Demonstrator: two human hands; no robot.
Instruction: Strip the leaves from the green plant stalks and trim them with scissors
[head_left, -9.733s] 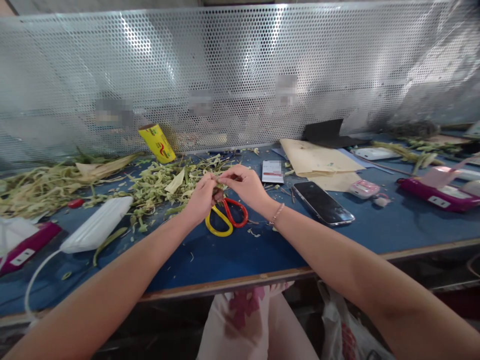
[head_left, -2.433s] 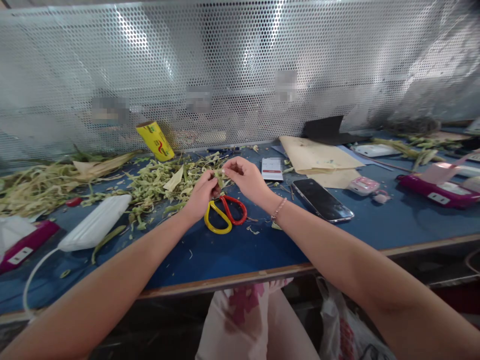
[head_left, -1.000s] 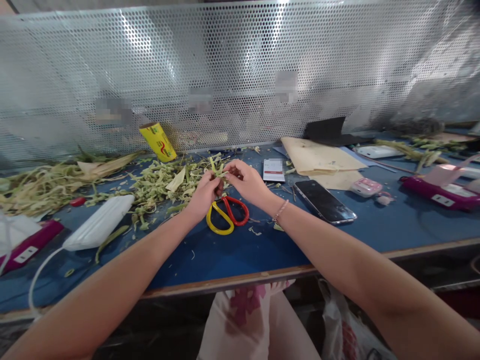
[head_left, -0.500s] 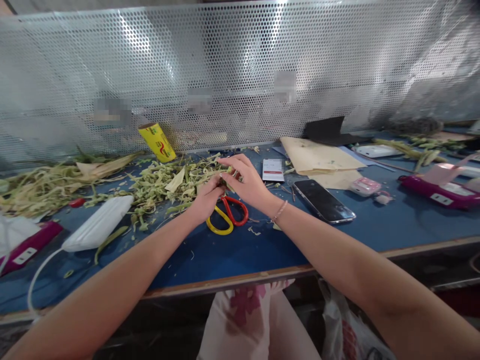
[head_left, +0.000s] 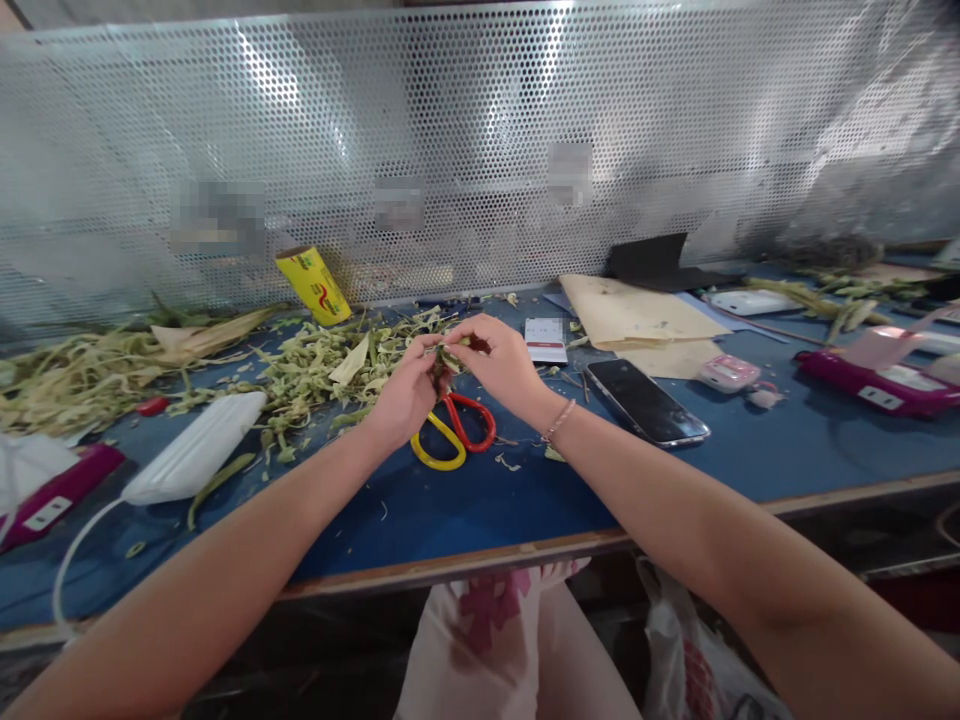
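Observation:
Both hands meet above the blue table (head_left: 465,510), pinched together on a small green plant piece (head_left: 444,358). My left hand (head_left: 407,390) grips it from below and the left. My right hand (head_left: 499,362) pinches its top with thumb and fingers. Just under the hands lie scissors (head_left: 454,435) with one yellow and one red handle. A heap of green leaf scraps (head_left: 330,365) spreads behind and to the left of the hands.
A yellow roll (head_left: 313,284) leans at the perforated metal screen (head_left: 480,140). A black phone (head_left: 646,400), a small card (head_left: 544,340) and brown envelopes (head_left: 630,318) lie to the right. A white pack (head_left: 193,448) and magenta devices (head_left: 874,385) sit at the sides.
My right hand, which reached forward over the plant piece half a second ago, has drawn back to pinch it again. My left hand stays in place. The scissors have not moved.

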